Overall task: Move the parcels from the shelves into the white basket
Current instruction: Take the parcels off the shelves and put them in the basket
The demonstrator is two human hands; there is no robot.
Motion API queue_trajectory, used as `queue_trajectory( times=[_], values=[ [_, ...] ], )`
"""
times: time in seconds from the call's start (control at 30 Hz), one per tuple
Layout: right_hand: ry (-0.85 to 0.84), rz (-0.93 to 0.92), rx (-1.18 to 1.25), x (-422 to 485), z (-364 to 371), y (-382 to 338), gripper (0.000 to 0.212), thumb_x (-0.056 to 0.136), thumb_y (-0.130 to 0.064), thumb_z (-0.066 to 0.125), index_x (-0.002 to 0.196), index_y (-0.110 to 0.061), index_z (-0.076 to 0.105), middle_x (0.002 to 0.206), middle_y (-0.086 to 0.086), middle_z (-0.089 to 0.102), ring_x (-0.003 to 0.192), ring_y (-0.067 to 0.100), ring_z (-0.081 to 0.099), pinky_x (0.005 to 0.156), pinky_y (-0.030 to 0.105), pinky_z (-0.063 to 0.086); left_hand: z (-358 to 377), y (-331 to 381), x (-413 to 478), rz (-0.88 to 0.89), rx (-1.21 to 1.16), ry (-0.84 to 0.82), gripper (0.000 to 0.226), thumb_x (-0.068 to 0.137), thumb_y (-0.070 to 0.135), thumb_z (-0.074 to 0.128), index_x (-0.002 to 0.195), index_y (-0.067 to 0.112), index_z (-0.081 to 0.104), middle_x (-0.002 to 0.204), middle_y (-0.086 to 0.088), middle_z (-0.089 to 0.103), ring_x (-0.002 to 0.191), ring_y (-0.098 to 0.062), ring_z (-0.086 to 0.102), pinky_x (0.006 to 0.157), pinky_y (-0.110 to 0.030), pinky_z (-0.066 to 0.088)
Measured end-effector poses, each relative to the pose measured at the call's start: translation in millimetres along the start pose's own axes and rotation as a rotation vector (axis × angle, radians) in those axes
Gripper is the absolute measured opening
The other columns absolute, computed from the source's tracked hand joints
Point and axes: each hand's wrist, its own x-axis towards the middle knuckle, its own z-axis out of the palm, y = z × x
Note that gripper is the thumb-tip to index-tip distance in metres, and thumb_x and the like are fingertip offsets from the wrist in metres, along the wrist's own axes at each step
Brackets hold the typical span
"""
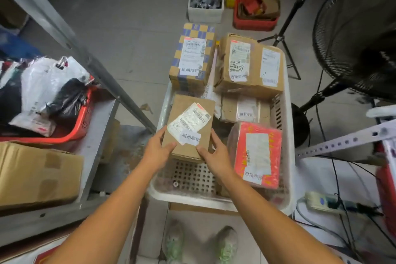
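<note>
Two hands, left hand [157,146] and right hand [214,149], gripped a brown parcel [189,126] by its near corners, apparently lowering it into the white basket's [286,178] bare near-left corner.

Matt brown cardboard parcel [186,109] with paper labels [190,121], perforated white plastic basket [192,197], seemingly painted metal shelf [100,130].

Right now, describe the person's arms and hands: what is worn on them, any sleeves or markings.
The left hand and right hand are bare: no gloves, rings, watch or wristband show. Both forearms are uncovered to the frame's lower edge, with no sleeve, marking or cable in view.
</note>
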Motion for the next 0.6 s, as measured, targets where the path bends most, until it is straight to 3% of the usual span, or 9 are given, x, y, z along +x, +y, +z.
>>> queue_trajectory(
  times=[0.07,0.13,0.17,0.3,0.43,0.6],
  values=[
    [-0.006,0.014,-0.051,-3,-2,-5,0.071,0.089,-0.014,0.066,0.150,-0.029,0.032,0.135,-0.008,0.055,0.115,-0.001,0.055,0.095,0.021,0.050,-2,4,-3,-0.013,0.039,-0.015,0.059,0.090,0.004,0.061,0.144,0.017,0.040,0.132,-0.001,0.056,0.118,-0.016,0.053,0.094,-0.027,0.046],
    [-0.023,0.045,-0.122,-4,-8,-16,0.070,0.089,-0.015,0.064,0.150,-0.027,0.033,0.138,-0.005,0.054,0.122,0.014,0.053,0.102,0.039,0.048,-6,10,-4,-0.014,0.093,-0.026,0.054,0.091,0.008,0.060,0.141,0.019,0.043,0.130,-0.001,0.058,0.114,-0.016,0.055,0.089,-0.027,0.048],
    [-0.039,0.060,-0.171,-5,-11,-22,0.067,0.088,-0.015,0.063,0.149,-0.025,0.035,0.138,-0.004,0.054,0.124,0.017,0.053,0.102,0.042,0.048,-9,14,-6,-0.008,0.125,-0.033,0.051,0.091,0.011,0.058,0.140,0.020,0.045,0.128,-0.001,0.059,0.110,-0.015,0.056,0.085,-0.025,0.047],
    [-0.064,0.101,-0.311,-23,-29,-57,0.053,0.090,-0.019,0.063,0.141,-0.015,0.048,0.133,0.006,0.059,0.125,0.023,0.054,0.102,0.037,0.046,-27,35,-15,0.016,0.325,-0.141,0.045,0.094,0.023,0.055,0.138,0.019,0.047,0.120,0.002,0.062,0.094,-0.008,0.060,0.076,-0.012,0.042],
    [0.046,0.092,-0.539,-64,-57,-97,0.057,0.092,-0.036,0.061,0.142,-0.014,0.045,0.138,0.008,0.055,0.125,0.023,0.052,0.099,0.032,0.041,-44,81,-28,0.122,0.625,-0.277,0.052,0.094,0.034,0.055,0.143,0.021,0.041,0.140,-0.012,0.050,0.122,-0.025,0.052,0.094,-0.032,0.042],
    [0.215,0.081,-0.656,-142,-95,-135,0.056,0.093,-0.038,0.053,0.145,-0.019,0.042,0.141,0.007,0.052,0.127,0.024,0.050,0.098,0.034,0.045,-36,152,-68,0.382,0.828,-0.389,0.052,0.096,0.037,0.051,0.144,0.021,0.038,0.141,-0.010,0.050,0.125,-0.026,0.050,0.095,-0.034,0.044]
  ],
)
